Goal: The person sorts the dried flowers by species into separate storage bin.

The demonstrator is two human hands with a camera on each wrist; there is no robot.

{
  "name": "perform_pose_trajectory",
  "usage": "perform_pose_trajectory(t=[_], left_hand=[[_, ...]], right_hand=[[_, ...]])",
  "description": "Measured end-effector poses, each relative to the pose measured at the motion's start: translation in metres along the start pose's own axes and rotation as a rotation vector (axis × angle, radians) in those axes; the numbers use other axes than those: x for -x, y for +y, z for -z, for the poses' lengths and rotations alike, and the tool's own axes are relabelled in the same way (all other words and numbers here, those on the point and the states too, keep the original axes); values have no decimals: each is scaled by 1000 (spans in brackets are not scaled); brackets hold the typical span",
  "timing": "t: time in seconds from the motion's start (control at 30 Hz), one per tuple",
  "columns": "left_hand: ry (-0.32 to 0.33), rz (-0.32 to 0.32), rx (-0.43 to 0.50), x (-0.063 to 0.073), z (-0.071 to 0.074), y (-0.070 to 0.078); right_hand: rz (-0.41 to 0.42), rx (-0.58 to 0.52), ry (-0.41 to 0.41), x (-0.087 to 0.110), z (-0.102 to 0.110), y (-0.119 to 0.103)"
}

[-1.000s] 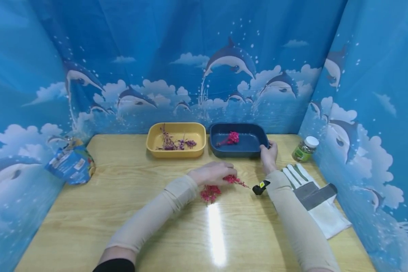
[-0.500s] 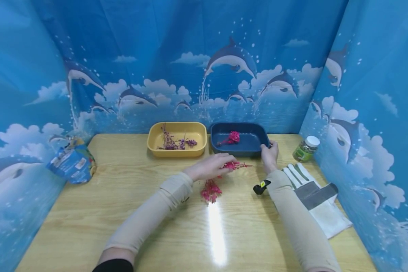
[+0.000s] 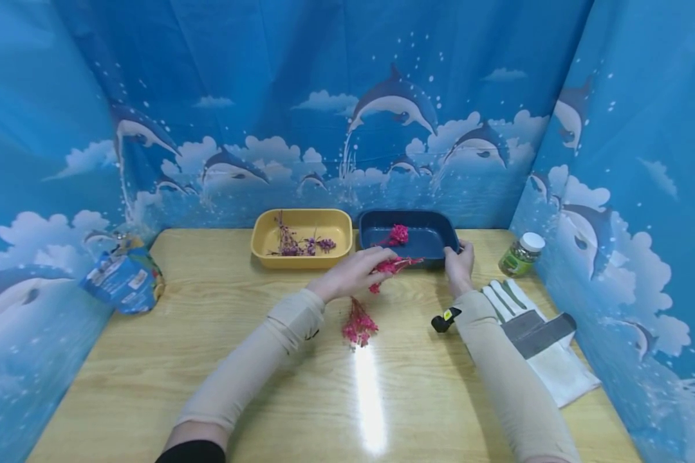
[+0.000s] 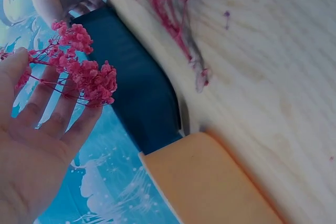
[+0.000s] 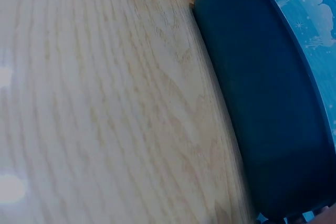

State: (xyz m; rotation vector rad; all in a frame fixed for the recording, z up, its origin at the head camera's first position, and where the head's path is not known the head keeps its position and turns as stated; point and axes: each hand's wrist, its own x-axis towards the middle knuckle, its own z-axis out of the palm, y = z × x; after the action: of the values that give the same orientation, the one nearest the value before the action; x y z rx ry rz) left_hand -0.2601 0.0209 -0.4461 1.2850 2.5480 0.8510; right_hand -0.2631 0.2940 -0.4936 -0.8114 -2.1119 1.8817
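Note:
My left hand [image 3: 356,271] pinches a sprig of pink dried flowers [image 4: 86,72] between thumb and fingers, just in front of the dark blue tray [image 3: 434,225]. Another pink flower sprig [image 3: 359,325] lies on the table below that hand. One pink flower head [image 3: 398,234] is inside the blue tray, its stem partly hidden by the left hand. At the tray's right front corner, my right hand [image 3: 460,265] grips the rim, thumb in front. Only a sliver of the right hand shows in the right wrist view.
A yellow tray [image 3: 260,241] holding purple dried flowers [image 3: 289,244] stands left of the blue one. To the right are a lidded jar [image 3: 520,255] and a work glove [image 3: 541,341]. A blue bag [image 3: 126,280] sits at the left edge. A dolphin-print curtain [image 3: 301,83] rises behind.
My left hand has lifted the pink sprig off the table and carried it away from me, up to the front of the blue tray. The right hand stays on the tray.

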Motion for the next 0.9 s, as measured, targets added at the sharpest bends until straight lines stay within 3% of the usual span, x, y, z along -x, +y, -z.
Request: perform_pose_trajectory(t=[0.43, 0.7, 0.9], left_hand=[[144, 6, -35, -26, 25, 8], [187, 84, -26, -38, 26, -1], [219, 106, -28, -47, 24, -8]], right_hand=[[27, -15, 13, -1, 2, -2], [30, 5, 10, -3, 2, 0], [28, -5, 1, -1, 1, 2]])
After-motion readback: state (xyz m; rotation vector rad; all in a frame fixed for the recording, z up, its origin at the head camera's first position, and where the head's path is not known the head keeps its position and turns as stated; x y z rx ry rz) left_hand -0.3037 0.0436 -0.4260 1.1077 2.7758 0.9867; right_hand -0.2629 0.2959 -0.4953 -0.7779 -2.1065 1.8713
